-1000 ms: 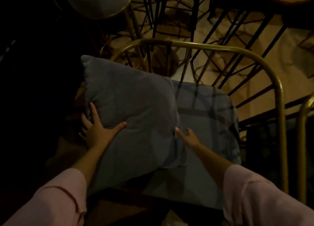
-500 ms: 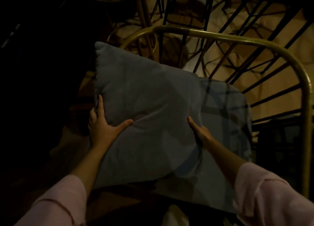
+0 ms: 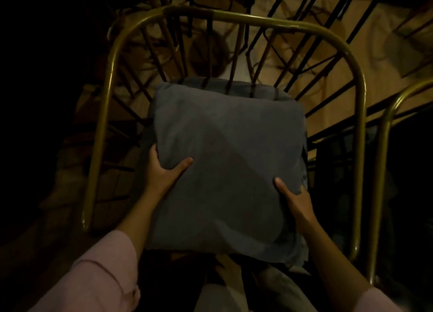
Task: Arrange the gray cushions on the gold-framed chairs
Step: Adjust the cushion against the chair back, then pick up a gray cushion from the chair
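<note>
A square gray cushion [image 3: 225, 166] fills the middle of the view, squared up inside the curved gold frame [image 3: 257, 19] of a chair with dark wire spokes. My left hand [image 3: 164, 171] grips its left edge, thumb on top. My right hand [image 3: 295, 199] holds its lower right edge, thumb on top. Behind the cushion's far edge a second gray cushion [image 3: 243, 88] shows as a narrow strip against the chair back. The seat under the cushion is hidden.
Another gold chair frame [image 3: 386, 128] stands close on the right. Pale floor [image 3: 375, 30] shows beyond the spokes. The left side is very dark. My legs and a bare foot [image 3: 229, 274] show below the cushion.
The cushion has swung from a tilt at the chair's left to the middle of the chair, squared up. Both hands shifted to its side edges. The view moved over the chair.
</note>
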The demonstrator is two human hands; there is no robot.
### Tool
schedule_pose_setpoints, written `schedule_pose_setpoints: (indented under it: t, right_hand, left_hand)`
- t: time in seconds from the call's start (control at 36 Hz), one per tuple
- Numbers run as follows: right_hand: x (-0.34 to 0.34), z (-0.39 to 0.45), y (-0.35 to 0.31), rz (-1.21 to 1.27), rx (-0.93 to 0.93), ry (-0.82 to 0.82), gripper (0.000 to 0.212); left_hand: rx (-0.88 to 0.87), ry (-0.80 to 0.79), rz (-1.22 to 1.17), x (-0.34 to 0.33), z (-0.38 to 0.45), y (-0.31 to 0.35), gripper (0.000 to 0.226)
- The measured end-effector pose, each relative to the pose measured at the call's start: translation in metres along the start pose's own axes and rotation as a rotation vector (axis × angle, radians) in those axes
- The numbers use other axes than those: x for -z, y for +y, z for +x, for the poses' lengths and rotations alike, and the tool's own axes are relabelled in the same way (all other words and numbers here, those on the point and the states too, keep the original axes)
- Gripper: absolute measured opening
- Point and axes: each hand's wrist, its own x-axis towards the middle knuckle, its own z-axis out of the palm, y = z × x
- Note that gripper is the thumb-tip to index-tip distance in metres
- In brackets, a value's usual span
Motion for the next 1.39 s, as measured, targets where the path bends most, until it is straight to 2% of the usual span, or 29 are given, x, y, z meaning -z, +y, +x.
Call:
schedule_pose_setpoints:
  t: [0.03, 0.08, 0.19, 0.25, 0.39, 0.47, 0.56, 0.61, 0.75, 0.89, 1.03, 1.11, 1.19, 1.25, 1.33, 1.39]
  right_hand:
    - [0.004, 0.002, 0.005, -0.004, -0.007, 0.007, 0.135]
    - [0.010, 0.010, 0.019, -0.020, -0.044, -0.014, 0.132]
    - [0.001, 0.026, 0.038, -0.093, -0.056, -0.119, 0.097]
    - [-0.001, 0.035, 0.043, -0.116, -0.060, -0.129, 0.090]
    - [0.000, 0.035, 0.040, -0.137, -0.042, -0.088, 0.107]
    - [0.005, 0.029, 0.036, -0.145, 0.022, -0.079, 0.099]
    - [0.013, 0.018, 0.029, -0.153, 0.075, 0.015, 0.103]
    - [0.026, 0.009, 0.022, -0.123, 0.132, 0.083, 0.103]
    - [0.091, -0.017, 0.003, -0.154, 0.383, 0.254, 0.058]
    - [0.208, -0.036, 0.011, -0.223, 0.537, 0.511, 0.045]
    - [0.342, -0.039, 0.042, -0.210, 0.455, 0.834, 0.055]
    - [0.428, -0.037, 0.063, -0.255, 0.352, 0.933, 0.055]
    - [0.495, -0.034, 0.075, -0.240, 0.204, 0.920, 0.066]
    - [0.531, -0.028, 0.082, -0.224, 0.073, 0.895, 0.069]
    - [0.575, -0.009, 0.094, -0.164, -0.081, 0.833, 0.103]
    - [0.597, 0.000, 0.099, -0.149, -0.141, 0.782, 0.117]
  left_hand:
    - [0.022, -0.028, 0.003, -0.006, -0.001, -0.006, 0.107]
    - [0.079, -0.084, 0.029, -0.016, -0.002, -0.021, 0.111]
    - [0.177, -0.146, 0.134, -0.021, 0.000, -0.043, 0.135]
    - [0.188, -0.138, 0.167, -0.020, 0.005, -0.049, 0.138]
    - [0.142, -0.043, 0.216, -0.028, 0.001, -0.055, 0.131]
    - [0.129, 0.038, 0.280, -0.039, -0.021, -0.048, 0.111]
    - [0.062, 0.126, 0.346, -0.051, -0.047, -0.039, 0.093]
    - [0.013, 0.133, 0.372, -0.063, -0.068, -0.031, 0.091]
    - [-0.159, 0.043, 0.320, -0.122, -0.135, 0.001, 0.087]
    - [-0.321, -0.097, 0.177, -0.205, -0.209, 0.049, 0.072]
    - [-0.464, -0.264, 0.079, -0.289, -0.264, 0.088, 0.064]
    - [-0.469, -0.350, 0.063, -0.348, -0.297, 0.107, 0.057]
    - [-0.355, -0.442, 0.025, -0.400, -0.325, 0.124, 0.061]
    - [-0.213, -0.498, -0.008, -0.430, -0.338, 0.132, 0.071]
    - [-0.041, -0.547, -0.034, -0.468, -0.355, 0.143, 0.094]
    - [0.036, -0.567, -0.085, -0.486, -0.364, 0.147, 0.098]
